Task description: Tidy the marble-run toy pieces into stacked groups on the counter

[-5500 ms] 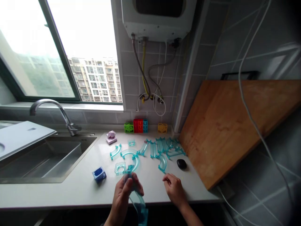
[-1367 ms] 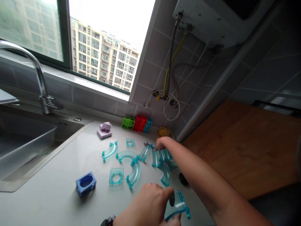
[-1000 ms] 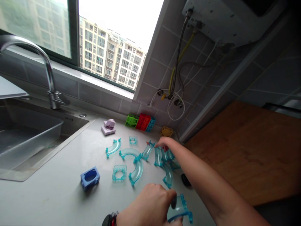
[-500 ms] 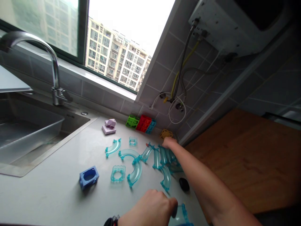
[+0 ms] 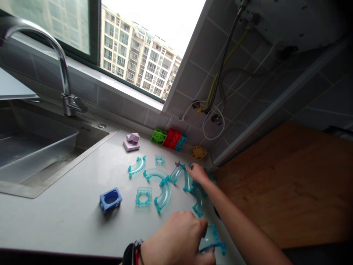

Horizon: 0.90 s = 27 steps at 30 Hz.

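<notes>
My left hand point(image 5: 179, 235), with a dark band and bracelets at the wrist, is closed around a clear teal track piece point(image 5: 212, 237) at the bottom of the view. My right hand point(image 5: 198, 173) reaches over a cluster of teal track pieces, its fingers bent round the end of a straight one; the hand and forearm cover part of the cluster. Left of it lie a straight track point(image 5: 176, 173), curved tracks point(image 5: 163, 198) and a square teal frame point(image 5: 143, 196). A smaller teal frame point(image 5: 159, 159) is farther back. A blue block point(image 5: 110, 200) with an oval hole sits to the left.
Green point(image 5: 159, 136), red point(image 5: 172, 138) and light-blue point(image 5: 180, 142) blocks stand against the tiled wall, a yellow block point(image 5: 198, 152) by the corner. Pink pieces point(image 5: 131, 142) lie near the sink point(image 5: 91, 141). A wooden panel point(image 5: 275, 184) borders the counter on the right.
My right hand has come back from beside the yellow block to the straight tracks, uncovering that block. My left hand still holds its track piece, slightly higher in view. The camera view has shifted.
</notes>
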Motion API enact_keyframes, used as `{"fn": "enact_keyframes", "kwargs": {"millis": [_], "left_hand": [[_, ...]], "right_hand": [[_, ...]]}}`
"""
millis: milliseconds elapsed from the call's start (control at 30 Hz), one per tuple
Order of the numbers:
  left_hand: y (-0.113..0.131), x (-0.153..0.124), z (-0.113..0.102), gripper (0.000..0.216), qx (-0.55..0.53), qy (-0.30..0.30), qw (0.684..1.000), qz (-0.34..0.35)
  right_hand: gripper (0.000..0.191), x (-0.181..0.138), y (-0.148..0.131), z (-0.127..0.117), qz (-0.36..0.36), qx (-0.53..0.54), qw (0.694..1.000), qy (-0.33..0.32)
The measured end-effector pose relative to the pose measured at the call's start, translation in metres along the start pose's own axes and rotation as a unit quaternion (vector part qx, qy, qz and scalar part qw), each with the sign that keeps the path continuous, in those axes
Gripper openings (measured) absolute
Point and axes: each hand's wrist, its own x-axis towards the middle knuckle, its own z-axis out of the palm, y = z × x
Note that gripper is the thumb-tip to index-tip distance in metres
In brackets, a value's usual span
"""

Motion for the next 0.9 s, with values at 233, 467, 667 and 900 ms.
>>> {"fn": "enact_keyframes", "kwargs": {"millis": [233,467,667,900], "left_hand": [[-0.001,0.0,-0.002,0.036,-0.02,0.018,0.998,0.062],[0.005,-0.003,-0.015,0.028,-0.047,0.045,0.993,0.1],[0.007,-0.005,-0.018,0.028,-0.04,0.033,0.995,0.086],[0.005,-0.006,-0.021,0.025,-0.016,0.035,0.995,0.09]], "right_hand": [[0.033,-0.002,0.004,-0.002,-0.015,0.047,0.992,0.114],[0.026,0.001,-0.005,0.006,-0.043,0.05,0.987,0.147],[0.029,-0.011,-0.014,0.03,-0.052,0.033,0.992,0.106],[0.032,0.003,-0.02,0.028,-0.008,0.004,0.999,0.04]]}}
